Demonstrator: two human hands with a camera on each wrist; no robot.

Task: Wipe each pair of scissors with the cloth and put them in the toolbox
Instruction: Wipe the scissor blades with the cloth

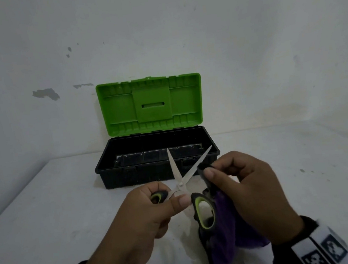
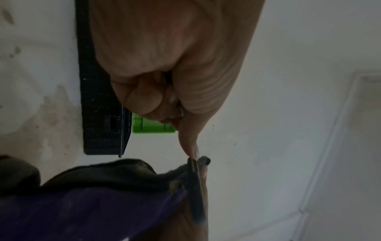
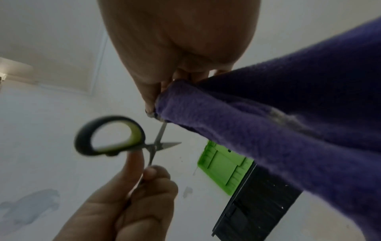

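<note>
meanwhile the left hand [image 1: 135, 220] pinched one handle of the scissors [image 1: 182, 182], whose blades stood spread apart just beyond its fingertips. the right hand [image 1: 248, 190] pinched the purple cloth [image 1: 227, 235] round one blade, the rest hanging below its fingers. beyond both hands the toolbox [image 1: 130, 176] sat with its lid up.
</note>
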